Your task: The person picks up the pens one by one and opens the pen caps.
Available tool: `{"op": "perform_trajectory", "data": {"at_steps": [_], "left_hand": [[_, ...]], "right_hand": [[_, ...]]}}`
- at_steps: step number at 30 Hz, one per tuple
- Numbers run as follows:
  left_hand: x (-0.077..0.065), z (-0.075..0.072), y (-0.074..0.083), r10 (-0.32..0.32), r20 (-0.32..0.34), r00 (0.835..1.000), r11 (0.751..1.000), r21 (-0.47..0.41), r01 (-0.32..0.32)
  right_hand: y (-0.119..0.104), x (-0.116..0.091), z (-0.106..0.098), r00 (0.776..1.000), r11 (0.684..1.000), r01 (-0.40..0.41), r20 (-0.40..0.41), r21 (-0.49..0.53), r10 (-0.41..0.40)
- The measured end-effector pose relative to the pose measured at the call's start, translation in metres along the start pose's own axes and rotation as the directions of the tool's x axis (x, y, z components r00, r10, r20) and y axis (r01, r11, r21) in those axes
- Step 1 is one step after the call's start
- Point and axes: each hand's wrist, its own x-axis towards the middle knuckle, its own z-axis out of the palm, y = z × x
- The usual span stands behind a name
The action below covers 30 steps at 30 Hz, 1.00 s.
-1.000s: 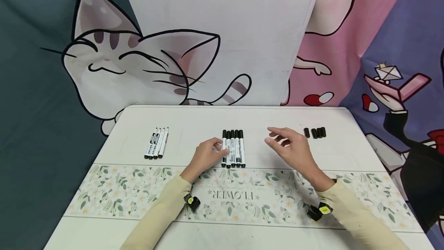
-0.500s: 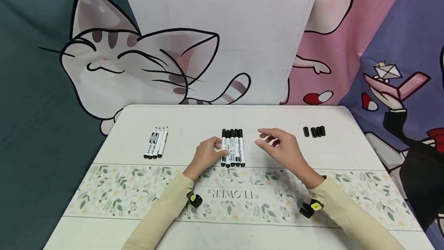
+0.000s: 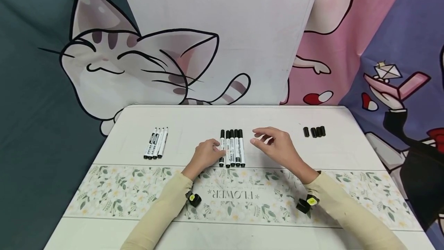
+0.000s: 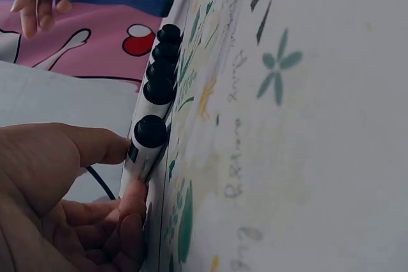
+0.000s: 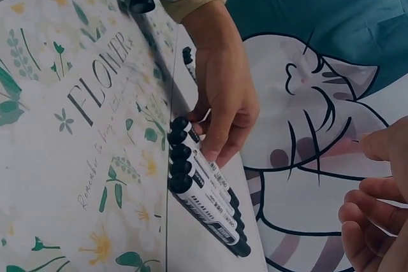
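Observation:
In the middle of the table lies a row of several capped white markers [image 3: 235, 149] with black caps. My left hand [image 3: 205, 154] pinches the leftmost marker [image 4: 148, 138] between thumb and fingers, and a narrow gap separates it from the others, as the left wrist view shows. To the right of the row hovers my right hand [image 3: 279, 146], its fingers loosely bent and holding nothing. In the right wrist view its fingers [image 5: 373, 211] are apart from the markers.
Several uncapped markers [image 3: 156, 144] lie side by side at the left of the table [image 3: 194, 120]. Several loose black caps [image 3: 313, 131] stand or lie at the far right. A cartoon-print curtain [image 3: 222, 57] hangs behind the table.
My right hand has moved left, closer to the marker row. My left hand has drawn the leftmost marker slightly left, away from its neighbours.

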Motion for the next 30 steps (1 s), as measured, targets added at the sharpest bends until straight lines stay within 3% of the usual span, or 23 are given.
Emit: {"op": "perform_trajectory", "data": {"at_steps": [6,11,18,24,27,30], "left_hand": [[0.0,-0.002,0.002,-0.063,-0.017,0.998,0.998,0.005,0.063],[-0.001,-0.006,-0.002,-0.058,-0.027,0.998,0.998,-0.007,0.058],[-0.007,-0.019,-0.01,0.029,-0.015,0.999,0.998,-0.061,-0.03],[-0.018,-0.028,-0.01,0.077,-0.06,0.995,0.994,-0.073,-0.081],[-0.025,-0.031,-0.009,0.117,-0.096,0.988,0.988,-0.089,-0.126],[-0.031,-0.034,-0.01,0.201,-0.134,0.97,0.972,-0.096,-0.215]], "right_hand": [[-0.002,0.005,0.003,0.999,1.0,-0.004,0.033,-0.015,0.005],[-0.002,0.008,0.002,0.998,1.0,-0.005,0.064,-0.022,0.006],[0.001,0.014,0.002,0.994,1.0,0.008,0.109,-0.022,-0.006],[0.002,0.017,0.001,0.991,1.0,0.008,0.131,-0.021,-0.005],[0.003,0.018,0.0,0.99,1.0,0.002,0.143,-0.011,0.0],[0.001,0.018,-0.001,0.988,1.0,-0.018,0.157,0.01,0.016]]}}
